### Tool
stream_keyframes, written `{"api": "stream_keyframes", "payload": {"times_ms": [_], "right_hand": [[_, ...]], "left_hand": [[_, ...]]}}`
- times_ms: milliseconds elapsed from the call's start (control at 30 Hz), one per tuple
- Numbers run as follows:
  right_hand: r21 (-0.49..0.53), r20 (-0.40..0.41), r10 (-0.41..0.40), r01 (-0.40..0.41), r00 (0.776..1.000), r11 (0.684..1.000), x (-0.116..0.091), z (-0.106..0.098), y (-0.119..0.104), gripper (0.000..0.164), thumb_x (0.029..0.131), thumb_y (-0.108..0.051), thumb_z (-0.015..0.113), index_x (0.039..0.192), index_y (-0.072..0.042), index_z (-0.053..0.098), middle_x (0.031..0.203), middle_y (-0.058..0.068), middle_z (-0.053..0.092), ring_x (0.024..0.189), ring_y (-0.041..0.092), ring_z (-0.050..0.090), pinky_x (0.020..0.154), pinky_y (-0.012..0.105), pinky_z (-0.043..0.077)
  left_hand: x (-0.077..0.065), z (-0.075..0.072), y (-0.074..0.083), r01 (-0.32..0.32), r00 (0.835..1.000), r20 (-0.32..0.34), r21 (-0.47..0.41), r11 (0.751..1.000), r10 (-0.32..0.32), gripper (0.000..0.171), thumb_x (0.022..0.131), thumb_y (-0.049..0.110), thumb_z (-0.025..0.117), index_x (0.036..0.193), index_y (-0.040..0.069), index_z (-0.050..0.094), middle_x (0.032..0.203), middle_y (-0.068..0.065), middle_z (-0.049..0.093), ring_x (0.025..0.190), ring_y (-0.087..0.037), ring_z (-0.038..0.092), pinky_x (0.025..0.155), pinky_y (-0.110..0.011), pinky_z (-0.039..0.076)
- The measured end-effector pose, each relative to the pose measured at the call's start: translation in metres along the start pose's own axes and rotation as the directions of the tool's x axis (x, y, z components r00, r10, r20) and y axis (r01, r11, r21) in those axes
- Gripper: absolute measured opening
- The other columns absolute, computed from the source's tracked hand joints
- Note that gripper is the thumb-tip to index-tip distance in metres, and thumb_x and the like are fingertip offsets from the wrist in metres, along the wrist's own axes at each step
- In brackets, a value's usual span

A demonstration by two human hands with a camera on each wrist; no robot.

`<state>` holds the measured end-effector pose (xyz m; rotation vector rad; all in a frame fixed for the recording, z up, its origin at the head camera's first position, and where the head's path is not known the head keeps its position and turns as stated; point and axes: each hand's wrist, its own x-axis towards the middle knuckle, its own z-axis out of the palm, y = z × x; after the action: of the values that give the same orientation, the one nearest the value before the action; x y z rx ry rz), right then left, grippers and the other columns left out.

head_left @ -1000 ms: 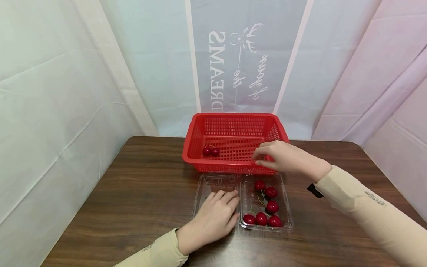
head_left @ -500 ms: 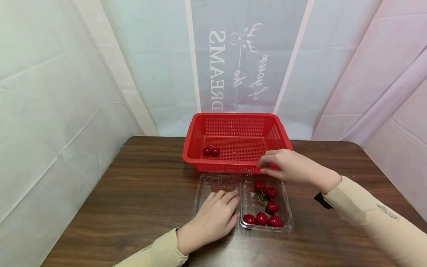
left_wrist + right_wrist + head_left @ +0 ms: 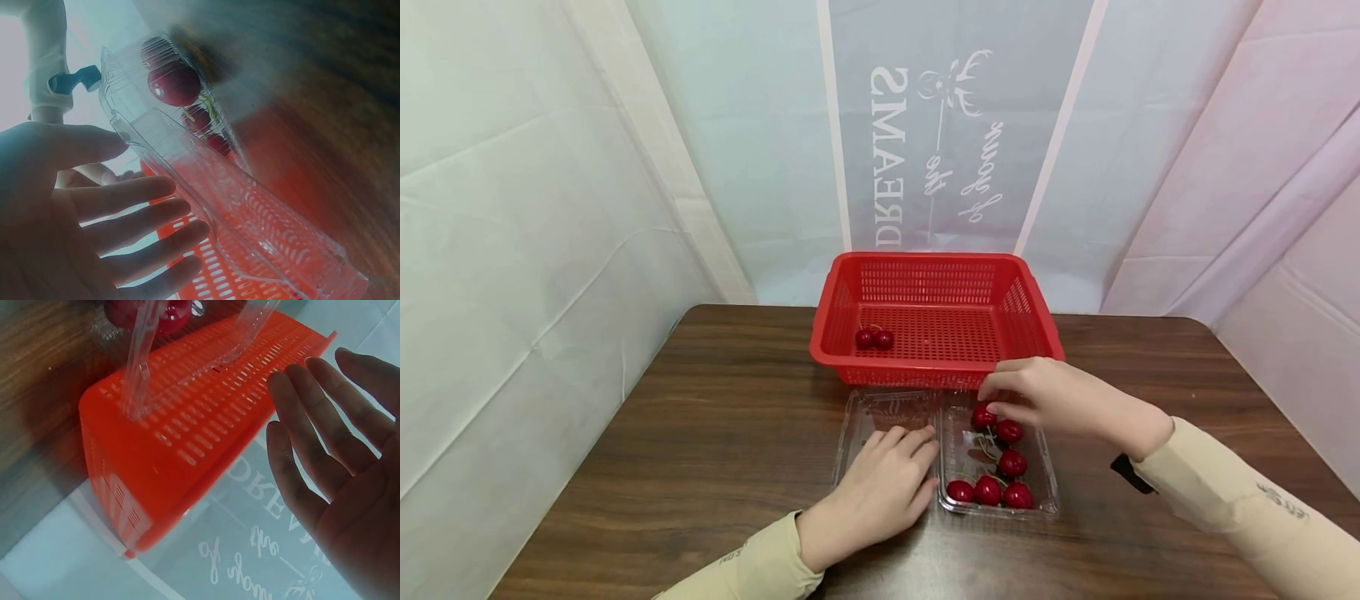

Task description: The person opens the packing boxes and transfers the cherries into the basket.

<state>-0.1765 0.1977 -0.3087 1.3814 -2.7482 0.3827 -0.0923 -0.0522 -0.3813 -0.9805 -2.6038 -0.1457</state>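
Note:
A clear plastic clamshell box [image 3: 1049, 475] lies opened flat on the table, several dark red cherries [image 3: 1012, 462] in its right half. My left hand [image 3: 883, 483] rests over the left half, fingers extended; in the left wrist view its fingertips lie along the clear rim [image 3: 206, 215]. At the far end of the right half, my right hand [image 3: 1045, 396] reaches down with fingers bent over one cherry [image 3: 983, 417]. In the right wrist view no cherry shows between its spread fingers [image 3: 300, 412]; whether they touch that cherry is hard to tell.
A red perforated basket [image 3: 925, 365] stands just behind the box. Two cherries [image 3: 874, 339] sit in its left front part. Brown wood table [image 3: 715, 442] surrounds them, with a pale printed curtain [image 3: 940, 125] at the back and sides.
My right hand has come back from over the basket's front right rim and lowered toward the farthest cherry in the box. My left hand has stayed put.

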Motion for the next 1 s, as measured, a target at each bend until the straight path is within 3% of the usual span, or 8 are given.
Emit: {"api": "stream_keyframes", "payload": {"times_ms": [467, 767, 1000], "right_hand": [[0.051, 0.029, -0.042, 0.041, 0.999, 0.998, -0.010, 0.016, -0.001, 0.015, 0.081, -0.017, 0.073, 0.094, -0.022, 0.068, 0.089, -0.010, 0.066, 0.079, 0.004, 0.060, 0.070, 0.023, 0.052], [0.070, 0.127, 0.000, -0.009, 0.992, 0.998, -0.013, 0.023, -0.003, 0.020, 0.078, -0.011, 0.075, 0.094, -0.021, 0.069, 0.086, -0.007, 0.065, 0.072, 0.004, 0.058, 0.065, 0.021, 0.052], [0.086, 0.195, 0.023, -0.041, 0.981, 0.995, -0.015, 0.025, -0.002, 0.023, 0.076, -0.004, 0.073, 0.094, -0.018, 0.070, 0.089, -0.006, 0.066, 0.077, 0.007, 0.060, 0.068, 0.025, 0.053]], "left_hand": [[0.000, 0.001, 0.000, -0.011, 0.999, -0.032, 0.008, 1.000, 0.011, 0.034, 0.086, 0.036, 0.063, 0.110, 0.013, 0.066, 0.123, -0.003, 0.064, 0.099, -0.017, 0.058, 0.076, -0.032, 0.046], [0.000, 0.001, 0.000, 0.001, 1.000, -0.006, 0.002, 1.000, -0.001, 0.034, 0.087, 0.035, 0.061, 0.111, 0.013, 0.066, 0.124, -0.003, 0.063, 0.101, -0.017, 0.058, 0.078, -0.032, 0.046], [0.000, 0.001, 0.000, 0.003, 1.000, -0.001, 0.001, 1.000, -0.003, 0.033, 0.087, 0.035, 0.061, 0.111, 0.013, 0.066, 0.124, -0.002, 0.063, 0.101, -0.017, 0.058, 0.078, -0.032, 0.046]]}}
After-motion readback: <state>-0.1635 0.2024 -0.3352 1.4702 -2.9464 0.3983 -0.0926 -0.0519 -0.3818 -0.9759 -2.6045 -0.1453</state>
